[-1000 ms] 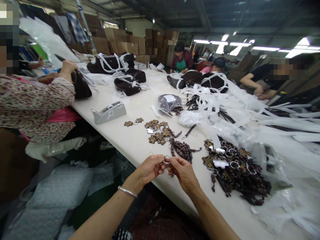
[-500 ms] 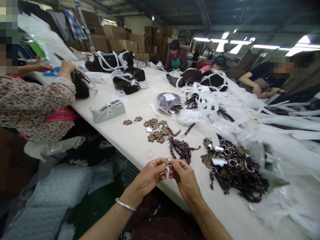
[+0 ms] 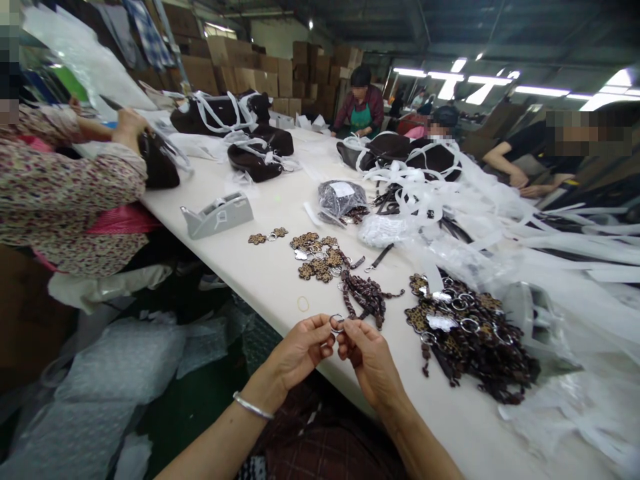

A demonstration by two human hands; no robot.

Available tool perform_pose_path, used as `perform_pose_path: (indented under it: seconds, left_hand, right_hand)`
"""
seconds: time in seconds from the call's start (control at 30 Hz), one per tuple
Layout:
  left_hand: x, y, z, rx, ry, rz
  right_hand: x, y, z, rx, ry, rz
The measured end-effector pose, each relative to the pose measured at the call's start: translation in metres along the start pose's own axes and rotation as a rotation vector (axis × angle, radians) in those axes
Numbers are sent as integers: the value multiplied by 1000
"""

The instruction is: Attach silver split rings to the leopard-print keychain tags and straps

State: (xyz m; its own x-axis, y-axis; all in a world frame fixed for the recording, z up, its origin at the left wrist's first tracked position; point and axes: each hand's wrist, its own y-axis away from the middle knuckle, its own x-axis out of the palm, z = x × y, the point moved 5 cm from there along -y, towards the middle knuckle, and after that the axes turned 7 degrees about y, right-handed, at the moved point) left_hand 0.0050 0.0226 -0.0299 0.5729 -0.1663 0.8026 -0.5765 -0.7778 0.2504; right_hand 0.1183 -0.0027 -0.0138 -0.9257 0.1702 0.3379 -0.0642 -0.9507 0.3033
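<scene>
A metal split ring (image 3: 337, 323) is pinched between my two hands, just over the table's near edge. My left hand (image 3: 310, 343) grips its left side with thumb and fingertips. On the opposite side, my right hand (image 3: 367, 347) holds it the same way. Just beyond lie a bundle of dark braided cords (image 3: 364, 293) and a small pile of leopard-print flower charms (image 3: 317, 260) with rings. To the right is a larger heap of finished-looking flower charms with rings and dark tassels (image 3: 465, 333). A thin rubber band (image 3: 303, 304) rests near my left hand.
A grey tape dispenser (image 3: 220, 215) stands at the left table edge (image 3: 200, 250); another (image 3: 533, 313) sits right, partly under plastic. Dark bags (image 3: 257, 157) and white strips (image 3: 500, 200) lie farther back. Co-workers sit around the table. Bubble wrap (image 3: 120, 360) covers the floor at left.
Both hands stay on the ring, which looks slightly turned between the fingertips. The view has shifted a little. The co-worker at left has moved their arms.
</scene>
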Motion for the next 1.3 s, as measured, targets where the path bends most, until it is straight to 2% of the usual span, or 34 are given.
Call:
perform_pose_path:
  seconds: [0.1,0.17,0.3,0.37,0.47,0.57,0.63,0.77,0.87,0.93,1.1,1.3]
  left_hand:
    - [0,4,-10,148,-193,-57]
    - [3,9,-21,299,-466,-77]
    - [17,22,-40,547,-1096,40]
    - [21,27,-43,571,-1273,133]
    - [19,32,-42,515,-1343,210]
    - [5,33,-44,452,-1229,88]
    - [-10,32,-44,369,-1039,-41]
    - [-37,27,-42,194,-524,-199]
    - [-45,28,-45,161,-340,-260]
    - [-46,29,-47,164,-285,-283]
    - [-48,32,-49,148,-131,-318]
    - [-50,32,-50,161,-55,-327]
  right_hand:
    - [1,-1,-1,19,-35,-3]
    - [1,-2,-2,47,-70,-6]
    - [2,-2,-10,163,-158,12]
    - [4,-1,-15,232,-194,39]
    - [4,-4,-20,263,-80,118]
    - [-2,-17,-11,151,268,153]
    - [-10,-32,3,28,501,93]
    - [-17,-67,42,-323,1018,-59]
    - [-6,-93,58,-563,1441,-90]
    - [2,-111,60,-603,1595,-71]
    - [20,-142,54,-596,1797,9]
    - [20,-145,48,-565,1992,97]
